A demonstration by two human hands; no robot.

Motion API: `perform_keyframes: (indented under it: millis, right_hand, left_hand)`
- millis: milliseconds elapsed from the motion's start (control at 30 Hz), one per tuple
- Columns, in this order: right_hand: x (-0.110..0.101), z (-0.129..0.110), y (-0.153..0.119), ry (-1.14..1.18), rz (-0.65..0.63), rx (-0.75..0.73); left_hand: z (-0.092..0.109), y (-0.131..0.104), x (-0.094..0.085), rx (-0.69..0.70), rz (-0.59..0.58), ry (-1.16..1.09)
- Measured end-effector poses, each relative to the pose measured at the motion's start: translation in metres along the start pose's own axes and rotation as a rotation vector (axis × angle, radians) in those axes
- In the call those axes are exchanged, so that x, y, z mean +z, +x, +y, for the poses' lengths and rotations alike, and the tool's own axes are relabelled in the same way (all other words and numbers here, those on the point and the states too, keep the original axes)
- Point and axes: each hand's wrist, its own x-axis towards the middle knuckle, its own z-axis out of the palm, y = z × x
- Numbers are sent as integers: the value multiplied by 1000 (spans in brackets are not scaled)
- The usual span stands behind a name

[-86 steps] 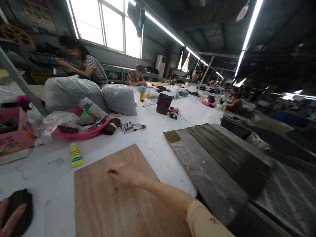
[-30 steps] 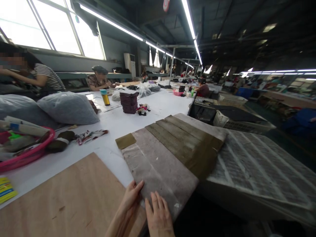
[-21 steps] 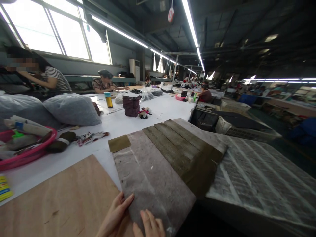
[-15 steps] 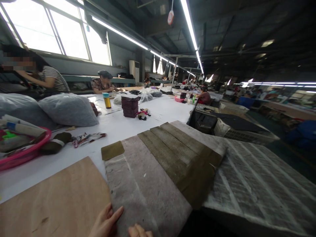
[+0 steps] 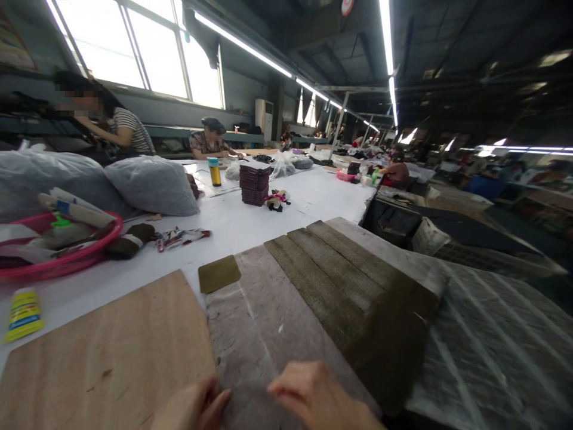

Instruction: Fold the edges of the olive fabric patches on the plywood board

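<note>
A grey fabric-covered board (image 5: 250,334) lies in front of me, carrying several olive-brown strips (image 5: 331,269) side by side. One small olive rectangle (image 5: 219,273) sits at its far left corner. Over the near part of the board is my right hand (image 5: 320,394), its fingers bent and pressed together; whatever they hold, if anything, is hidden. My left hand (image 5: 192,406) is at the seam between the grey board and a plywood sheet (image 5: 111,352), fingers curled and thumb pointing right over the grey board. Nothing identifiable shows in its grasp.
Left of the boards are a yellow tube (image 5: 24,313), a pink basket (image 5: 89,254) and stuffed plastic bags (image 5: 150,185). A stack of dark purple pieces (image 5: 255,185) and a yellow bottle (image 5: 215,172) stand farther back. Crates (image 5: 430,236) line the right side. Several people sit at the tables.
The view has swung left, bringing the yellow tube into sight. My right hand has come up from the bottom edge onto the grey board. My left hand stays near the seam.
</note>
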Motion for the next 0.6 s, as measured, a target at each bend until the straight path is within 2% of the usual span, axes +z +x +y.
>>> perform_keyframes:
  millis: [100,167,233,300,400,500,600]
  right_hand:
    - [-50,54,55,-92,14,140]
    - [-73,94,100,-250,-21,239]
    - [-85,130,145,-307,-11,282]
    - [-86,159,186,-361,1,310]
    - [-80,189,236,-430,-12,326]
    - [-70,206,275,-493,-30,333]
    - [-61,218,302,-538,-61,327]
  left_hand:
    - [20,13,-13,32,77,91]
    - [36,26,-12,148,174,129]
    - [51,40,-6,305,253,164]
    - [60,52,3,396,285,209]
    - [65,62,15,386,298,273]
    - [61,66,19,361,303,287]
    - [55,69,20,382,298,260]
